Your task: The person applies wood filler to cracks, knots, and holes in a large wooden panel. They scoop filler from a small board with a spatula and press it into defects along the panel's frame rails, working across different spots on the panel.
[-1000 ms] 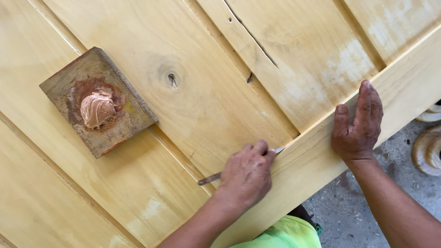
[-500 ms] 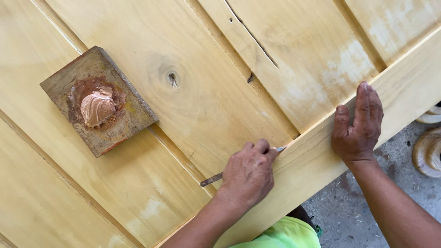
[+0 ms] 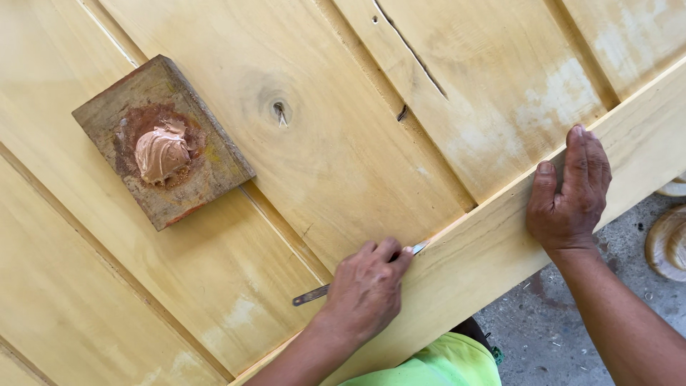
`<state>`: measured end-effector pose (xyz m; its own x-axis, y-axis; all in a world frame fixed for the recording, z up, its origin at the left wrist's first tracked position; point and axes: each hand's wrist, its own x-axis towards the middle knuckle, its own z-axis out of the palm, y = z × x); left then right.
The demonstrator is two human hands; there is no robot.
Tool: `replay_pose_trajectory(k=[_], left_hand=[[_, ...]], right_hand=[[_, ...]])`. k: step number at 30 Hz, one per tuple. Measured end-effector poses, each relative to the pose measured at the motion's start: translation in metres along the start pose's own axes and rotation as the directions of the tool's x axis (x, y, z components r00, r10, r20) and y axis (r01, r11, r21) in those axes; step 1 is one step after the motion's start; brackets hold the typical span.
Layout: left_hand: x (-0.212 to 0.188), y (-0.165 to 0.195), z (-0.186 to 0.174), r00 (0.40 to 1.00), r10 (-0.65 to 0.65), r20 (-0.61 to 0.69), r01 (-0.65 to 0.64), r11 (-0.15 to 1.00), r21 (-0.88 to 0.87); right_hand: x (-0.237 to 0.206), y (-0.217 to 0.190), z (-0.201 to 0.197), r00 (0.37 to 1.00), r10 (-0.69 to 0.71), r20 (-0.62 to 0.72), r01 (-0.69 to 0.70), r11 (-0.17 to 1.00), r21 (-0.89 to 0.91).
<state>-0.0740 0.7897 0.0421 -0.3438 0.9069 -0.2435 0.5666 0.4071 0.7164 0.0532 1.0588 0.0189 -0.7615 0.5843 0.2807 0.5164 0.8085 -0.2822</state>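
Observation:
A large pale yellow wooden door panel [image 3: 343, 164] lies flat under me. My left hand [image 3: 368, 289] grips a thin metal putty knife [image 3: 311, 294], its tip pressed into the seam between a panel board and the outer frame rail [image 3: 500, 243]. My right hand [image 3: 572, 193] rests flat, fingers together, on that frame rail further right. A small brown wooden block [image 3: 193, 179] sits on the door at the upper left, carrying a lump of tan wood filler [image 3: 161, 151].
A long dark crack [image 3: 414, 53] and a small knot hole [image 3: 280, 111] mark the boards. Grey concrete floor [image 3: 543, 336] shows at the lower right, with round carved wooden pieces [image 3: 668, 243] at the right edge. My green clothing [image 3: 436, 364] is below.
My left hand with the putty knife has slid slightly along the seam. My right hand stays flat on the rail.

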Motion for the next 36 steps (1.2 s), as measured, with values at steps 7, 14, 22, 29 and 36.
replay_pose_trajectory(k=[7,14,22,29,36], left_hand=[[0.018,0.0,-0.017,0.993,-0.114,-0.004,0.114,0.992,-0.046],[0.044,0.013,0.002,0.994,-0.052,-0.101,0.045,0.997,-0.067],[-0.037,-0.014,-0.024,0.761,-0.635,-0.132,0.254,0.479,-0.84],[-0.095,0.003,0.024,0.59,-0.805,-0.052,0.018,0.078,-0.997],[-0.1,-0.111,-0.079,0.214,-0.725,-0.654,0.14,0.686,-0.714]], right_hand=[[0.005,-0.005,-0.003,0.999,0.033,0.024,-0.033,0.999,-0.004],[0.002,0.006,0.001,0.999,0.025,0.024,-0.024,1.0,-0.012],[-0.048,-0.072,-0.004,0.969,-0.221,0.107,0.194,0.956,0.22],[-0.118,-0.197,-0.009,0.88,-0.036,0.473,-0.413,0.432,0.802],[0.032,-0.221,0.018,0.632,-0.198,0.75,-0.592,0.502,0.631]])
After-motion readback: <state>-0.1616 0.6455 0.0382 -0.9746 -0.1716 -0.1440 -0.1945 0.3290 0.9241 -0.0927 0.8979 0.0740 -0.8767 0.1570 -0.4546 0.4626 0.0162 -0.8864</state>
